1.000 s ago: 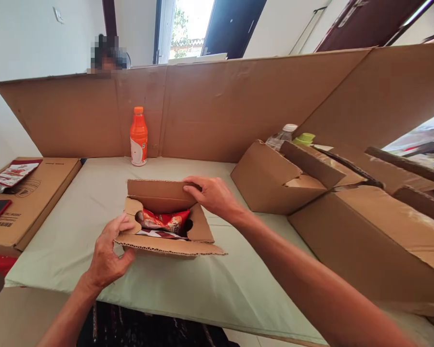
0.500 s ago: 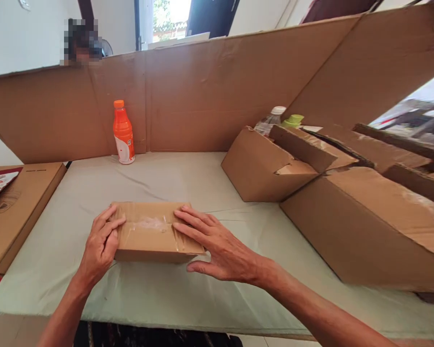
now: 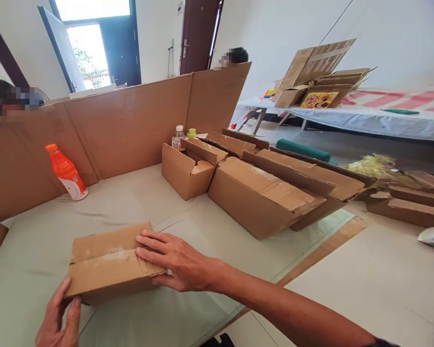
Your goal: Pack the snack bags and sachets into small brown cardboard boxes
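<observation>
A small closed cardboard box (image 3: 108,270) with clear tape along its top seam lies on the pale cloth-covered table, its near edge slanting. My left hand (image 3: 60,313) grips the box's near left corner, fingers at the side and thumb at the front face. Over the right end lies my right hand (image 3: 173,260), its fingers on the top and the thumb against the near side. Beyond the box an orange bottle (image 3: 67,173) with a white lower label stands near the cardboard partition (image 3: 130,125).
To the right stand a small open cardboard box (image 3: 184,178) and larger boxes (image 3: 253,202) with raised flaps. A clear bottle (image 3: 178,135) and a green-capped container (image 3: 191,133) are behind them. Two people's heads show past the partition. Folded cardboard (image 3: 318,62) is on a far table.
The view has swung to the right, bringing the room's right side in. My left hand has shifted from the box's left end to its near left corner; my right hand stays on the right end.
</observation>
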Available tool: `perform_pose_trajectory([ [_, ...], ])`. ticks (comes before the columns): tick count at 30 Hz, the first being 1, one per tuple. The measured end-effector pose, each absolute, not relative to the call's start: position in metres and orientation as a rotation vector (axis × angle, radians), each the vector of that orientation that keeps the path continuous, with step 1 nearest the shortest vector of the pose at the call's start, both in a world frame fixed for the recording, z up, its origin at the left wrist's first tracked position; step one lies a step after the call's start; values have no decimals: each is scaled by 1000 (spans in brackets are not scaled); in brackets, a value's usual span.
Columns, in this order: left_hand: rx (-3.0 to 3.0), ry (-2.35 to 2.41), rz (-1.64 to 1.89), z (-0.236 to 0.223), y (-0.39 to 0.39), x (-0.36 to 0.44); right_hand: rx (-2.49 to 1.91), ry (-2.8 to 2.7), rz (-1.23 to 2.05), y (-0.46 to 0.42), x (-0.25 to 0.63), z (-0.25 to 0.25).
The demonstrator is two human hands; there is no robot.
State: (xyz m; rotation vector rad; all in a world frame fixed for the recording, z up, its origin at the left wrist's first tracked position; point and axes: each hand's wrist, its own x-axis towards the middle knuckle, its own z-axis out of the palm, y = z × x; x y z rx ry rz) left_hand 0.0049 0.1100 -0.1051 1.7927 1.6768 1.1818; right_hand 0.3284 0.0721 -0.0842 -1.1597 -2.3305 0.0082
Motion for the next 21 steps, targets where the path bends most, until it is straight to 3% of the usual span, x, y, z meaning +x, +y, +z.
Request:
perform_pose_trajectory([
  [8,1793,994,994,-118,161,201,-1726,-1786,-554,-54,405,-108],
  [13,1937,787,759,-131,152,318,-1937,-1520,-814,-63,424,-125],
  [17,2111,560,529,-144,133,342,-1961,-1391,-875,-41,440,-128],
  [21,2318,421,315,-160,124,313,-1853,-1342,-810,-46,438,-132],
])
